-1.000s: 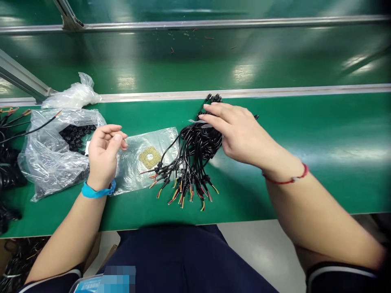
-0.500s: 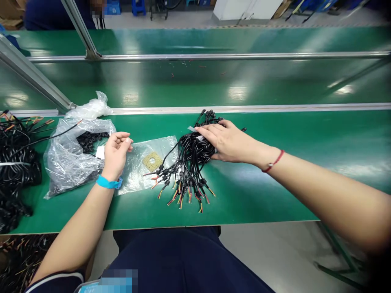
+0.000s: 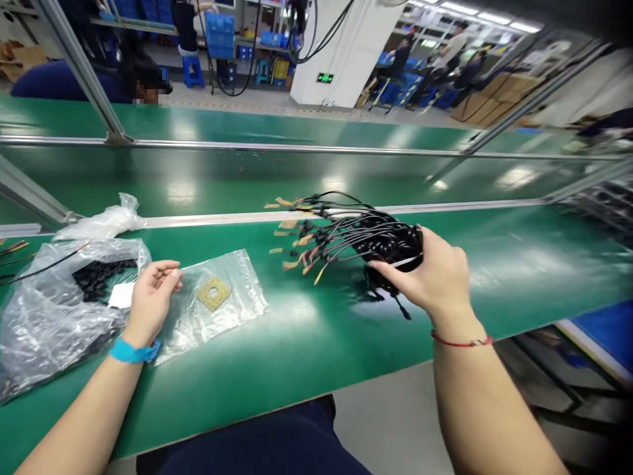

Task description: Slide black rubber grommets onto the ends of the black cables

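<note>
The right hand [image 3: 440,270] grips 1 bundle of black coiled cables [image 3: 388,243] with coloured wire ends above the flat green tabletop [image 3: 316,349]; the thumb presses the near side, the other fingers mostly hidden. The left hand [image 3: 152,297], fingers loosely curled, is positioned beside the clear flat plastic bag [image 3: 244,290].

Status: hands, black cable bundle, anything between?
Right hand gripping coiled bundle of thin black cables. Left hand loosely curled, nothing seen in it. Flat, clear plastic bag on the table between the hands.
</note>
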Available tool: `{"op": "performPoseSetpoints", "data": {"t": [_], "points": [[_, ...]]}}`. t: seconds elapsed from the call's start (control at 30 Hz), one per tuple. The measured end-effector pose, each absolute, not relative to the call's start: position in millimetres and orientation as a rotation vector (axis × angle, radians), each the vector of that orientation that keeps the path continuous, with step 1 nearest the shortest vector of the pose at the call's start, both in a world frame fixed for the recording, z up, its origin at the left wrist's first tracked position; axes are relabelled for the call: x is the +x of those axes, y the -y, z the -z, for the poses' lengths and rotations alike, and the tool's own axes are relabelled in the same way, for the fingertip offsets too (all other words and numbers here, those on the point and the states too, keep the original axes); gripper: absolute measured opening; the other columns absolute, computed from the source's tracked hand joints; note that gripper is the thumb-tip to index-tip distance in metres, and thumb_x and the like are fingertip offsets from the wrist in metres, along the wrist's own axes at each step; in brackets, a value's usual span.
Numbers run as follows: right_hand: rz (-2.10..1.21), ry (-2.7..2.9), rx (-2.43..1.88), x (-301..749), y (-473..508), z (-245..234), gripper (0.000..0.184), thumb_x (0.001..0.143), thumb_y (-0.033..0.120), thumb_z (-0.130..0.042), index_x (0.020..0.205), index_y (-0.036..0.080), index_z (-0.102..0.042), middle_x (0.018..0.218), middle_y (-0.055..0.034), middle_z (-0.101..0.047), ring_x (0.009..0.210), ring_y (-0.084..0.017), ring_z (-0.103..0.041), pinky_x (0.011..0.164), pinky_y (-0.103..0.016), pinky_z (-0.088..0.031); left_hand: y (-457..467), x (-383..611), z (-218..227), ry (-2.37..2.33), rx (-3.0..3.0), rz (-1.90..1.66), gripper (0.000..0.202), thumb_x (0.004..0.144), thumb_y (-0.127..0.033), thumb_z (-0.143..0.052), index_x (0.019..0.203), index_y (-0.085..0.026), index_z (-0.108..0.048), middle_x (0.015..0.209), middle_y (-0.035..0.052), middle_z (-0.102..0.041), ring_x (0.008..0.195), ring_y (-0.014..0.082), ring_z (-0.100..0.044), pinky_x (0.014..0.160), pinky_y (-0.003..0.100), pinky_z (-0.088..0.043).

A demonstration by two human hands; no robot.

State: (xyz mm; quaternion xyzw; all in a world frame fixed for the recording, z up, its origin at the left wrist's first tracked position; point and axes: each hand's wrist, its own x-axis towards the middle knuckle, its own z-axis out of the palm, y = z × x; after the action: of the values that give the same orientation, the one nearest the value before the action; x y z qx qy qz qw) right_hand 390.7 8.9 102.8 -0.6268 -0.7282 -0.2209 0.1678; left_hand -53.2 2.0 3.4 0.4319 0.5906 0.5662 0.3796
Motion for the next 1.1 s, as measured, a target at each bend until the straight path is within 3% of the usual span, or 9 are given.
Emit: {"op": "performPoseSetpoints", "data": {"t": [0.17, 0.27, 0.43, 0.57, 0.8, 1.0, 1.1], "points": [[0.837, 1.842, -2.208, 446.2, -2.9, -78.0, 0.056, 0.081, 0.061, -0.052, 0.107, 0.012, -0.060, 0.071, -0.0197, -0.064, 0.063, -0.030, -0.056, 0.057, -0.037, -0.030, 0.0, -50.3, -2.6, -1.525, 1.171, -1.330, 0.030, 0.071, -0.039, -0.072, 0.091, -0.019, -0.063, 0.073, 0.0003, -0.062, 0.064, 0.0146, -0.057, 0.061, 0.026, -0.048], [0.820, 1.816, -2.497, 456.4, -3.8, -53.1, 0.052, 0.088, 0.047, -0.046, 0.118, 0.006, -0.057, 0.096, -0.0274, -0.062, 0.086, -0.036, -0.057, 0.066, -0.040, -0.035, 1.4, -49.2, -2.7, -1.562, 1.213, -1.264, 0.033, 0.072, -0.044, -0.070, 0.093, -0.019, -0.062, 0.077, 0.0009, -0.062, 0.067, 0.0158, -0.058, 0.064, 0.028, -0.049], [0.744, 1.646, -2.643, 441.1, -2.3, -39.2, 0.049, 0.088, 0.042, -0.046, 0.126, 0.011, -0.054, 0.110, -0.0243, -0.058, 0.099, -0.038, -0.053, 0.076, -0.044, -0.037, -1.4, -51.9, -0.3, -1.576, 1.224, -1.235, 0.036, 0.071, -0.045, -0.068, 0.094, -0.018, -0.061, 0.078, 0.0007, -0.062, 0.067, 0.0151, -0.058, 0.066, 0.028, -0.049], [0.669, 1.653, -2.410, 415.1, -2.8, -36.9, 0.051, 0.089, 0.040, -0.043, 0.122, 0.004, -0.056, 0.124, -0.0288, -0.051, 0.112, -0.044, -0.048, 0.081, -0.052, -0.039, 0.2, -57.2, -12.2, -1.547, 1.185, -1.389, 0.031, 0.070, -0.039, -0.070, 0.090, -0.017, -0.061, 0.074, 0.0001, -0.060, 0.063, 0.0128, -0.057, 0.062, 0.026, -0.048], [0.349, 2.394, -1.421, 342.1, -67.3, -5.5, 0.049, 0.090, 0.043, -0.034, 0.108, 0.009, -0.064, 0.118, -0.0256, -0.057, 0.102, -0.041, -0.058, 0.082, -0.052, -0.047, 5.0, -106.2, -54.3, -1.735, 1.221, -1.703, 0.027, 0.077, -0.038, -0.061, 0.093, -0.016, -0.059, 0.081, 0.0029, -0.062, 0.065, 0.0126, -0.058, 0.063, 0.026, -0.049], [0.118, 2.468, -1.097, 311.8, -95.6, 26.8, 0.044, 0.089, 0.048, -0.039, 0.105, 0.016, -0.064, 0.112, -0.0150, -0.063, 0.099, -0.030, -0.063, 0.084, -0.047, -0.053, 55.2, -190.8, -69.4, -2.228, 1.240, -1.638, 0.034, 0.075, -0.036, -0.062, 0.102, -0.016, -0.059, 0.101, 0.0085, -0.060, 0.088, 0.0208, -0.059, 0.082, 0.037, -0.049], [-0.041, 2.451, -1.142, 330.1, -98.5, 49.2, 0.041, 0.087, 0.049, -0.043, 0.106, 0.020, -0.064, 0.116, -0.0117, -0.063, 0.101, -0.029, -0.063, 0.083, -0.048, -0.054, 85.5, -232.3, -69.1, -2.586, 1.179, -1.554, 0.042, 0.073, -0.032, -0.062, 0.110, -0.013, -0.056, 0.119, 0.0163, -0.051, 0.114, 0.0318, -0.048, 0.100, 0.049, -0.036]]}}
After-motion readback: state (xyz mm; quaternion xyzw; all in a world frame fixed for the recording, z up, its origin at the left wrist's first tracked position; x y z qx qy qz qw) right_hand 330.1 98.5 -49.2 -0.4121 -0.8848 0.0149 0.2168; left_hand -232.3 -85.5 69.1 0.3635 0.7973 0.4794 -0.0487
